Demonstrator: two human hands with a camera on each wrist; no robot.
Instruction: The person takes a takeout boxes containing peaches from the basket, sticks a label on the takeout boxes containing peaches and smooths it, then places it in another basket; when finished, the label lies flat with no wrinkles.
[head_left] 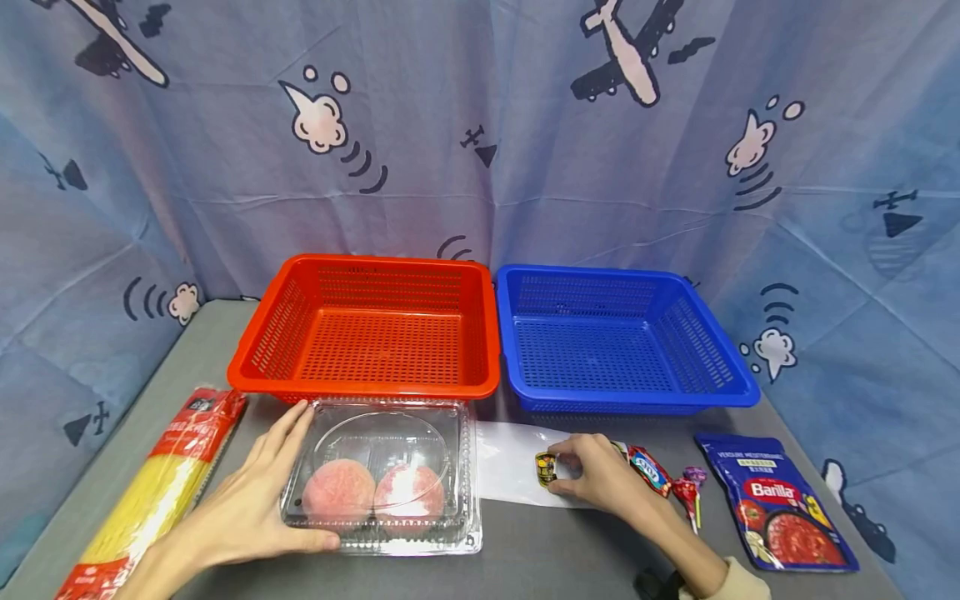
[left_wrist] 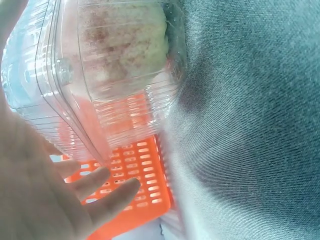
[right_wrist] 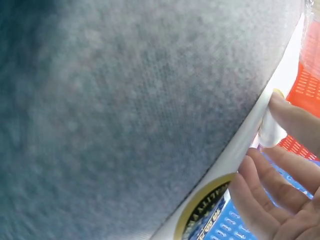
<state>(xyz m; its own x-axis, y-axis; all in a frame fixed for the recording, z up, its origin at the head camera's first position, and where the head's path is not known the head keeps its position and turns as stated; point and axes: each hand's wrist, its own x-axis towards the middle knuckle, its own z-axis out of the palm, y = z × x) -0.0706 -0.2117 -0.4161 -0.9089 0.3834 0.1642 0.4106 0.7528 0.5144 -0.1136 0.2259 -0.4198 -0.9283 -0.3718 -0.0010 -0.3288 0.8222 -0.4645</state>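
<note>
My left hand (head_left: 258, 492) rests along the left side of a clear plastic clamshell box (head_left: 465, 500) holding two peaches (head_left: 337, 492). Its fingers lie extended by the far left corner, the thumb along the front; the left wrist view shows them straight beside the box (left_wrist: 60, 75). With thumb and index finger, my right hand (head_left: 600, 475) pinches a small black-and-gold piece (head_left: 546, 469) over a flat white pack (head_left: 510, 462). A white lump (right_wrist: 272, 131) shows between those fingers in the right wrist view; what exactly it is stays unclear. The hand hides part of the pack.
Behind stand a red basket (head_left: 367, 389) and a blue basket (head_left: 630, 400). A spaghetti pack (head_left: 161, 475) lies at left. On the right are a red-and-blue wrapped sweet (head_left: 649, 469), lollipops (head_left: 688, 492) and a Barilla sauce pouch (head_left: 776, 504). A printed curtain (head_left: 420, 167) surrounds the table.
</note>
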